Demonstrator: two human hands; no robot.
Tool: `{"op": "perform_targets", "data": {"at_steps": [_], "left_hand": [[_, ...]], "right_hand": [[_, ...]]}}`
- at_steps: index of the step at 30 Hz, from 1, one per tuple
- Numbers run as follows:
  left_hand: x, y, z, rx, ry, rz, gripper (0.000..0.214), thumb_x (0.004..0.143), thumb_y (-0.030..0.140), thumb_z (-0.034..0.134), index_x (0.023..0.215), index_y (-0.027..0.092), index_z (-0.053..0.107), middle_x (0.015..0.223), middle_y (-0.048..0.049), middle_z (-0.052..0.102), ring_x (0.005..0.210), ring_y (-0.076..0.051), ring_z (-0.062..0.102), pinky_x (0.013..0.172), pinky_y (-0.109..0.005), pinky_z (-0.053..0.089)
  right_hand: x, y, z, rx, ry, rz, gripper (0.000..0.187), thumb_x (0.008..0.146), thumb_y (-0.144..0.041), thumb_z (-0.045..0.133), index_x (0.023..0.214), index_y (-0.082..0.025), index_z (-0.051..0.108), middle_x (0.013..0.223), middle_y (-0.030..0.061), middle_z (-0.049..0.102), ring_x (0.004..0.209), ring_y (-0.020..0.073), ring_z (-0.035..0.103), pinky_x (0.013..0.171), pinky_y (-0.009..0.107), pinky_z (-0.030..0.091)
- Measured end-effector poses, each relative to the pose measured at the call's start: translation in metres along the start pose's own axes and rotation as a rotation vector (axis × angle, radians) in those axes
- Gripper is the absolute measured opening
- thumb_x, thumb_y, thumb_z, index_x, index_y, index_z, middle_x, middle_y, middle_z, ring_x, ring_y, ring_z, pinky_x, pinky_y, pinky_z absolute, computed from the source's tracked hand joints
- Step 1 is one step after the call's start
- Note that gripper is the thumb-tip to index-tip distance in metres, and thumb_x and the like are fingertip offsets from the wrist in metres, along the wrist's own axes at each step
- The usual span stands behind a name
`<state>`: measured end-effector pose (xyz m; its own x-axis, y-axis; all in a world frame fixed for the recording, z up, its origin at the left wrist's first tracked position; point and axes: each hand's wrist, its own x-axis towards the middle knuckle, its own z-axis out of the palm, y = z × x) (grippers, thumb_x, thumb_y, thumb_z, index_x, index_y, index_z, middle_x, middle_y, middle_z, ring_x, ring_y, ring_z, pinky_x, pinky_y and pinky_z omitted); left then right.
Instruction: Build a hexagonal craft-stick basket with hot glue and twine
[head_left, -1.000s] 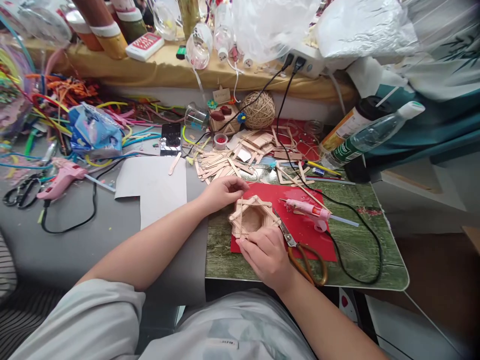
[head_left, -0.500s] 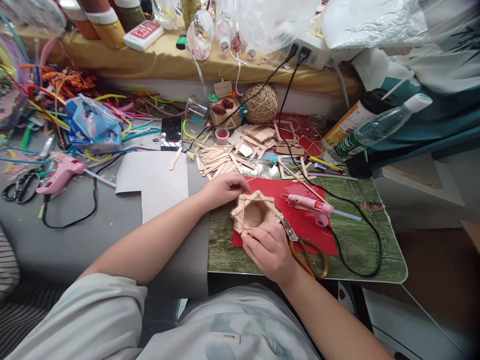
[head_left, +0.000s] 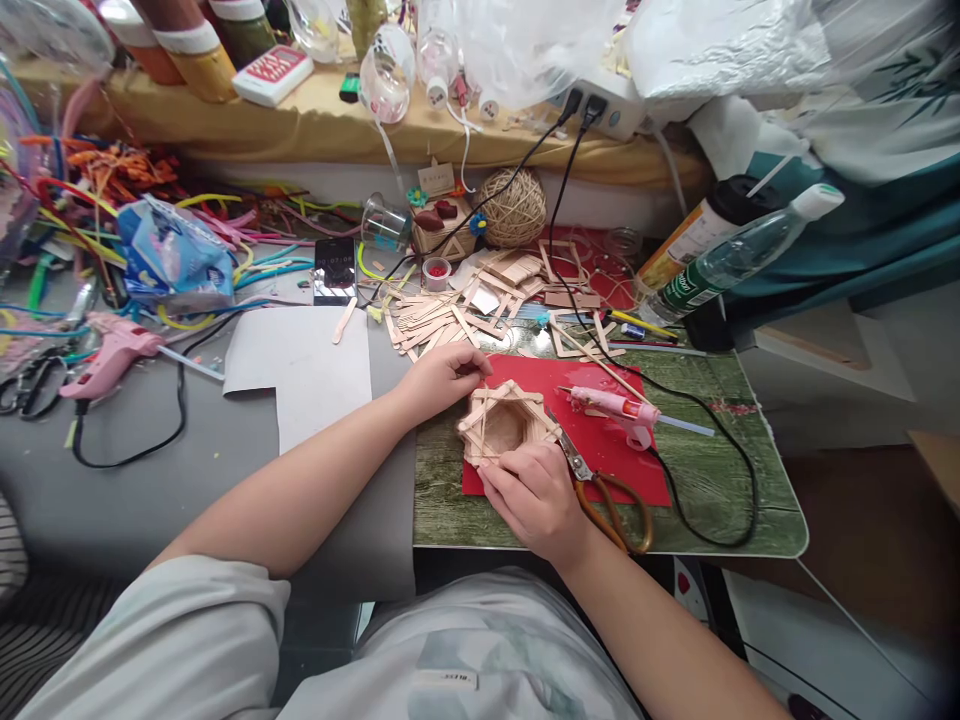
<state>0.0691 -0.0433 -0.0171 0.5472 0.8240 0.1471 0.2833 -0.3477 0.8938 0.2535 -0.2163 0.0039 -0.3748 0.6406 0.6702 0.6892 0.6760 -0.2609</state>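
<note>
A hexagonal basket of wooden craft sticks (head_left: 506, 422) stands on a red sheet (head_left: 637, 470) in front of me. My left hand (head_left: 442, 377) rests against its far left rim, fingers curled on the sticks. My right hand (head_left: 534, 497) presses on its near rim, fingers bent and pinched on the top stick. A pink glue gun (head_left: 615, 408) lies on the red sheet to the right. Scissors with brown handles (head_left: 611, 500) lie beside my right hand.
A heap of loose wooden sticks (head_left: 450, 315) lies behind the basket. A twine ball (head_left: 513, 207), a phone (head_left: 334, 270) and a tipped plastic cup (head_left: 385, 228) sit farther back. A second pink glue gun (head_left: 109, 355) and coloured pipe cleaners (head_left: 112, 190) fill the left. Two bottles (head_left: 720, 255) lie right.
Both hands stay on the stick basket with only slight finger shifts. The camera view has drifted a little, nothing else has moved.
</note>
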Motion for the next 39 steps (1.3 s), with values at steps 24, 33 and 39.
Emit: {"op": "perform_targets", "data": {"at_steps": [24, 33, 39], "left_hand": [[0.0, 0.004, -0.012, 0.105, -0.064, 0.106, 0.019, 0.084, 0.013, 0.061, 0.09, 0.022, 0.076, 0.095, -0.0028, 0.074, 0.09, -0.018, 0.068, 0.086, -0.033, 0.053], [0.002, 0.001, -0.015, 0.1, -0.018, 0.073, 0.018, 0.083, 0.013, 0.06, 0.09, 0.022, 0.075, 0.093, -0.0011, 0.073, 0.086, -0.016, 0.066, 0.078, -0.028, 0.052], [0.002, 0.001, -0.011, 0.114, -0.117, 0.091, 0.013, 0.085, 0.018, 0.062, 0.09, 0.021, 0.074, 0.092, -0.0025, 0.072, 0.084, -0.016, 0.066, 0.08, -0.03, 0.053]], "right_hand": [[-0.011, 0.002, 0.002, -0.013, -0.06, -0.008, 0.03, 0.093, -0.008, 0.075, 0.122, -0.017, 0.071, 0.104, 0.0093, 0.076, 0.099, 0.024, 0.064, 0.089, 0.042, 0.052], [-0.01, 0.003, 0.003, 0.001, -0.057, -0.015, 0.032, 0.091, -0.005, 0.075, 0.121, -0.016, 0.072, 0.105, 0.0096, 0.077, 0.099, 0.0246, 0.063, 0.088, 0.042, 0.05], [-0.007, 0.0, 0.001, -0.021, -0.091, 0.011, 0.025, 0.093, -0.011, 0.076, 0.118, -0.017, 0.073, 0.103, 0.0085, 0.077, 0.096, 0.0234, 0.063, 0.088, 0.042, 0.05]]}}
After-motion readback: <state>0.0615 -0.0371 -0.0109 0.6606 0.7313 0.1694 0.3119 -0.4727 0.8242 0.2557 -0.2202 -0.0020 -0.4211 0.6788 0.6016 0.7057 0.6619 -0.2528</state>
